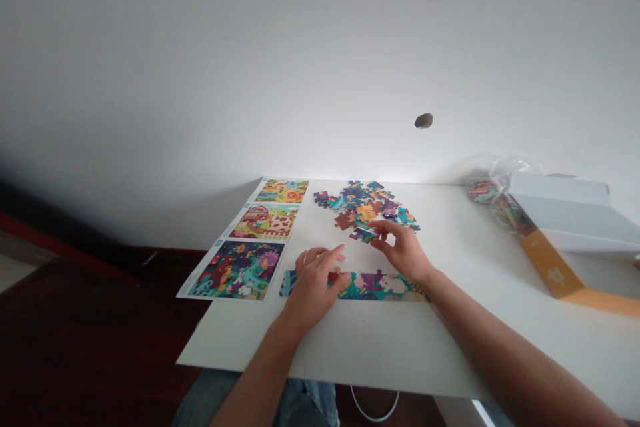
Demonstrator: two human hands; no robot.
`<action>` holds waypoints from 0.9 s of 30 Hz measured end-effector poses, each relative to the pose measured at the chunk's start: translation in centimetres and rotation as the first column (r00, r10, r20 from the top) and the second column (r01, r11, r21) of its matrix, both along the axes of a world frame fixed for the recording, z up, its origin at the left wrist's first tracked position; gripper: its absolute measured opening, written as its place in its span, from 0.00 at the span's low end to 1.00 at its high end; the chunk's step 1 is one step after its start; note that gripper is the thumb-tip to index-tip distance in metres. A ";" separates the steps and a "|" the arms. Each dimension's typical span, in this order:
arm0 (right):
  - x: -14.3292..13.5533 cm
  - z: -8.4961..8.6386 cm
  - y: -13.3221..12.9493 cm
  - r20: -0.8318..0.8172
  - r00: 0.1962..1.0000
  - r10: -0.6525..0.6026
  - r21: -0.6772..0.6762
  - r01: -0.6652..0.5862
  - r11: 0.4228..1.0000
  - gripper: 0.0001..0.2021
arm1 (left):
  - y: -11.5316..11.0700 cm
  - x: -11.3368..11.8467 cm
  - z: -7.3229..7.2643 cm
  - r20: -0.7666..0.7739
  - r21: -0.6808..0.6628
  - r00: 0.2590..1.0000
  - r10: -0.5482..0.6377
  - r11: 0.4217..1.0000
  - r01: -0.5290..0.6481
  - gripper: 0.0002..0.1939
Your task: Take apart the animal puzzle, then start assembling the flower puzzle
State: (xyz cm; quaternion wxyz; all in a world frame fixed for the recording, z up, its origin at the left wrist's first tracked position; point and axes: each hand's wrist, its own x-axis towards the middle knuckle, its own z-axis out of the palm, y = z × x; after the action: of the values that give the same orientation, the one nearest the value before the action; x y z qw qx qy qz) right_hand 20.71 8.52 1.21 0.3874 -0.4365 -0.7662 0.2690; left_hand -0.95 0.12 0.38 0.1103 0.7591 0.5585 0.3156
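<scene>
My right hand (403,250) has its thumb and fingers pinched at a dark blue and teal puzzle piece (365,234), at the near side of a heap of loose puzzle pieces (367,203). Over the left part of a joined strip of puzzle (370,285) rests my left hand (319,277), its fingers stretched and the thumb apart. That strip lies flat along the near side of the table and shows a white animal, purple shapes and teal leaves. My left hand hides part of it, and my right wrist touches or overlaps its right end.
A printed sheet with three pictures (235,270) lies at the table's left edge. On the right stand an open white and orange box (555,267) and a clear plastic bag (507,197) with colourful contents. A white wall (320,80) rises behind the table (380,340).
</scene>
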 end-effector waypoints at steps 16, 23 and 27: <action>-1.5 0.8 -2.5 -0.033 0.974 0.226 -0.144 -0.229 0.963 0.09 | 0.1 0.4 0.4 0.206 -0.012 0.977 0.054 0.999 -0.053 0.08; -1.6 0.6 -2.4 -0.056 0.974 0.220 -0.157 -0.226 0.961 0.10 | 0.0 0.2 0.6 0.207 -0.020 0.977 0.047 0.999 -0.044 0.06; -1.3 0.8 -2.0 -0.089 0.976 0.200 -0.205 -0.214 0.955 0.11 | 0.0 0.2 0.8 0.085 0.029 0.996 -0.019 0.999 0.017 0.09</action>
State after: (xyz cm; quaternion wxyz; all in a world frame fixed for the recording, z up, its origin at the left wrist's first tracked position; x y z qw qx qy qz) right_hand 19.40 6.55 2.01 0.3337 -0.3834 -0.7610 0.4032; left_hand -0.80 0.16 1.19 0.1262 0.7515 0.5418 0.3547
